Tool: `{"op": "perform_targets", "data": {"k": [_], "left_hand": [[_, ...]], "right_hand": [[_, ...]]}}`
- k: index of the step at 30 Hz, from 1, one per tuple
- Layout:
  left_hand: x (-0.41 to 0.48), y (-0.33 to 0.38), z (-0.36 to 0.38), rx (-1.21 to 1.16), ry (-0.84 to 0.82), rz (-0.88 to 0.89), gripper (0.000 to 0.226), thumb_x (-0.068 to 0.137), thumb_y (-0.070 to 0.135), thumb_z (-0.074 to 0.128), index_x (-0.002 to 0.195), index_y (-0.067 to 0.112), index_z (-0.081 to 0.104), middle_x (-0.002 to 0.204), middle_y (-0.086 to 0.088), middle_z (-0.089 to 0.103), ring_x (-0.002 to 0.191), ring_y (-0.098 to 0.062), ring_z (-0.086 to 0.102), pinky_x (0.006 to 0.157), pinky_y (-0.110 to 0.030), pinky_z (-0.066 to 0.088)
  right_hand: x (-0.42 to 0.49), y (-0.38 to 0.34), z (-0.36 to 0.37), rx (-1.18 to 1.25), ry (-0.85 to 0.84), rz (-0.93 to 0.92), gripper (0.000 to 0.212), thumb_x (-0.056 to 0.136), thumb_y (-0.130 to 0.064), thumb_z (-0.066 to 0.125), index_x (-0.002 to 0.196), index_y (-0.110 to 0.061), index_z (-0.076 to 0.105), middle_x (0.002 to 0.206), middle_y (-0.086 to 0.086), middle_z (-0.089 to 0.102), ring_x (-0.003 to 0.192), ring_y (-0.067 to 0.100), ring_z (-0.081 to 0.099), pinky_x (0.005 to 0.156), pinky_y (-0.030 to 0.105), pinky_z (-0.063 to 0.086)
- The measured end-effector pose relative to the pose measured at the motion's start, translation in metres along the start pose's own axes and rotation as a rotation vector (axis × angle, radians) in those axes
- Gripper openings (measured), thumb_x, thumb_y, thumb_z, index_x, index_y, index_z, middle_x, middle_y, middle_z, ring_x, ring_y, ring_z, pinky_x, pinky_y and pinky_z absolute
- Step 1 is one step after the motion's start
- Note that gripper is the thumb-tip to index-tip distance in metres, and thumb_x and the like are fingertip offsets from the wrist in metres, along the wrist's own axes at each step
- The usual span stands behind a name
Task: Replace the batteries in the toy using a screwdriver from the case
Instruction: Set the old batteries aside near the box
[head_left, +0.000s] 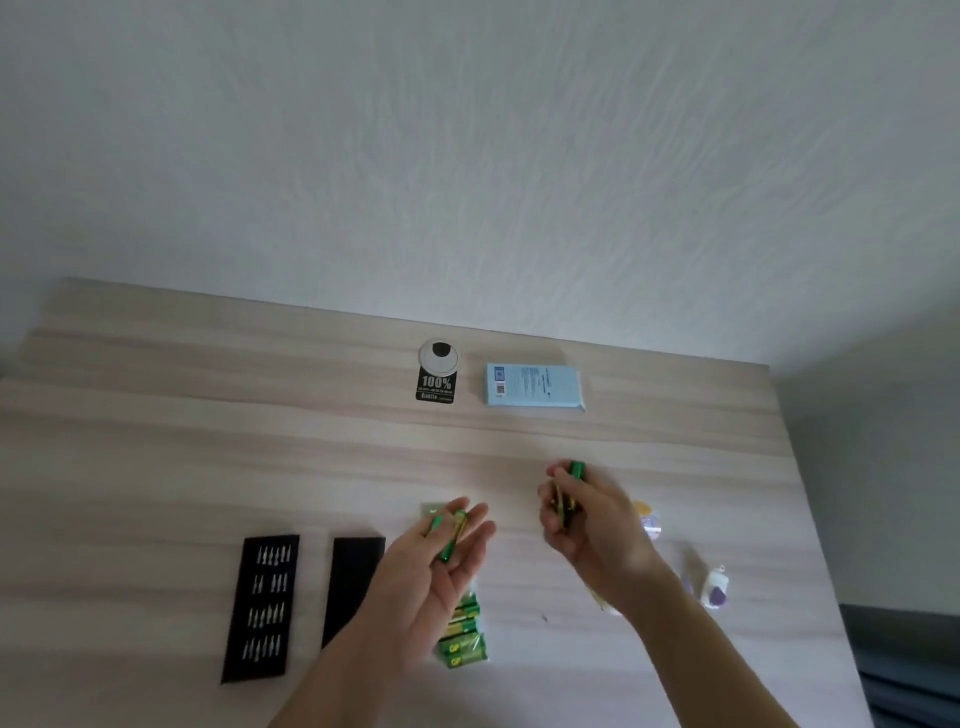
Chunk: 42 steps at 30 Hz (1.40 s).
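Head view, looking down on a pale wood-grain counter (156, 467) set against a white wall.

The left hand (441, 564) is palm up with its fingers nearly straight. A few loose green batteries (448, 538) lie across it, not gripped. The right hand (584, 519) is near it but not touching, with its fingers curled tight round a bundle of green batteries (576, 470).

Shrink-wrapped green battery packs (462, 644) lie on the counter under the left hand. Further left are a black foam tray of silver screwdriver bits (262, 608) and a flat black case panel (353, 582). No screwdriver handle can be made out.

A small white and purple object (716, 590), probably the toy, sits at the right, well apart from both hands. A light blue cardboard box (535, 385) lies at the back.

The main risk is probably mixing the cells. Both hands hold identical green batteries, so old and new ones could be swapped. The unheld batteries could also roll off the flat palm if it tilts, then off the counter.
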<state>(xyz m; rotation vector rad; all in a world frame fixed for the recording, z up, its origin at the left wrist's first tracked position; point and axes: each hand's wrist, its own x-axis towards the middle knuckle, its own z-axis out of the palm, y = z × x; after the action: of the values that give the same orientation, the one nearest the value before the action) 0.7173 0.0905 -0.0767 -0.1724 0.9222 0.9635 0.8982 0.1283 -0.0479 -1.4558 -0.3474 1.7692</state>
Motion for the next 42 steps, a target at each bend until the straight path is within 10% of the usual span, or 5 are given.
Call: {"op": "perform_targets", "data": {"k": [6, 22, 32, 42], "left_hand": [[0.013, 0.005, 0.000, 0.019, 0.009, 0.025, 0.028, 0.102, 0.011, 0.040, 0.122, 0.001, 0.059, 0.074, -0.008, 0.056, 0.051, -0.014, 0.051, 0.042, -0.022, 0.045], [0.043, 0.014, -0.010, 0.072, 0.219, 0.114, 0.017, 0.099, 0.017, 0.047, 0.102, 0.003, 0.057, 0.068, -0.010, 0.059, 0.043, -0.016, 0.046, 0.031, -0.020, 0.033], [0.039, 0.012, 0.005, 0.181, 0.218, 0.018, 0.019, 0.099, -0.002, 0.042, 0.098, 0.008, 0.058, 0.065, -0.005, 0.053, 0.039, -0.010, 0.035, 0.036, -0.017, 0.022], [0.006, -0.006, 0.050, 0.512, 0.081, 0.150, 0.028, 0.107, 0.027, 0.038, 0.112, 0.006, 0.055, 0.060, 0.004, 0.037, 0.044, -0.007, 0.022, 0.037, -0.018, 0.020]], "right_hand": [[0.078, -0.056, -0.037, -0.206, 0.140, -0.066, 0.024, 0.106, -0.027, 0.045, 0.086, -0.014, 0.048, 0.062, 0.003, 0.046, 0.039, 0.009, 0.032, 0.034, 0.017, 0.022], [0.215, -0.046, -0.081, -0.632, 0.304, -0.100, 0.023, 0.093, -0.020, 0.068, 0.096, 0.002, 0.061, 0.077, 0.017, 0.058, 0.048, 0.016, 0.040, 0.042, 0.027, 0.034], [0.120, -0.087, -0.062, -0.531, 0.118, -0.208, 0.019, 0.092, -0.015, 0.068, 0.094, 0.002, 0.060, 0.057, 0.002, 0.043, 0.045, 0.011, 0.033, 0.039, 0.022, 0.030], [-0.030, -0.107, -0.060, -0.717, 0.010, -0.308, 0.023, 0.094, -0.015, 0.066, 0.093, 0.008, 0.063, 0.053, 0.002, 0.053, 0.044, 0.012, 0.034, 0.042, 0.023, 0.030]]}}
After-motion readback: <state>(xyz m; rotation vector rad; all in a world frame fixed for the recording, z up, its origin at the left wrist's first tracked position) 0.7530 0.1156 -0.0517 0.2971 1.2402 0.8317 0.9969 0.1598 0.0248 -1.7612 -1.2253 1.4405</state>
